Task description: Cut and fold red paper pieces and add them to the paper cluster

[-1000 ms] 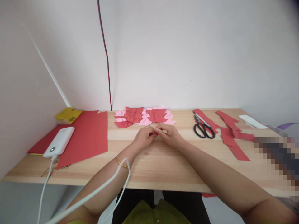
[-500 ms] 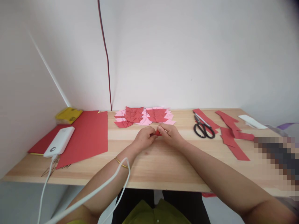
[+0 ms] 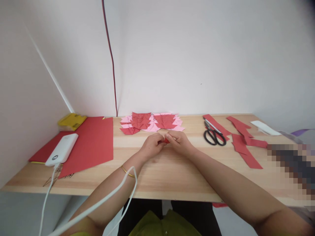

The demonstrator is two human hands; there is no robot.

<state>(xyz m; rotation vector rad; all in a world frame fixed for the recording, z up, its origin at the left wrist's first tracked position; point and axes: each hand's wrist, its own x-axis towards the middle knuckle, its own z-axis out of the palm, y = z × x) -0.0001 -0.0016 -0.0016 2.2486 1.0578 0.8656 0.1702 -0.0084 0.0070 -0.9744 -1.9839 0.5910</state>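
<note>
Between my two hands is a small piece of red paper (image 3: 166, 141), mostly covered by fingers, so its folded shape cannot be made out. My left hand (image 3: 153, 145) is closed on its left side, fingertips pinching it. My right hand (image 3: 180, 142) grips the right side, thumb lying on top. Just beyond the hands, against the wall, lie overlapping rows of folded red paper pieces (image 3: 141, 120) and folded pink paper pieces (image 3: 151, 126) with pointed ends.
Black-handled scissors (image 3: 214, 137) rest on a red strip (image 3: 216, 124) at right, near several red offcuts (image 3: 248, 154) and a white piece (image 3: 265, 127). Left are red sheets (image 3: 98, 141), a white power bank (image 3: 62, 149) and a yellow packet (image 3: 72, 122). A white cable (image 3: 98, 200) crosses my left forearm.
My right thumb has shifted slightly over the red paper, and less of the paper shows above the fingers. Both hands stay in nearly the same place.
</note>
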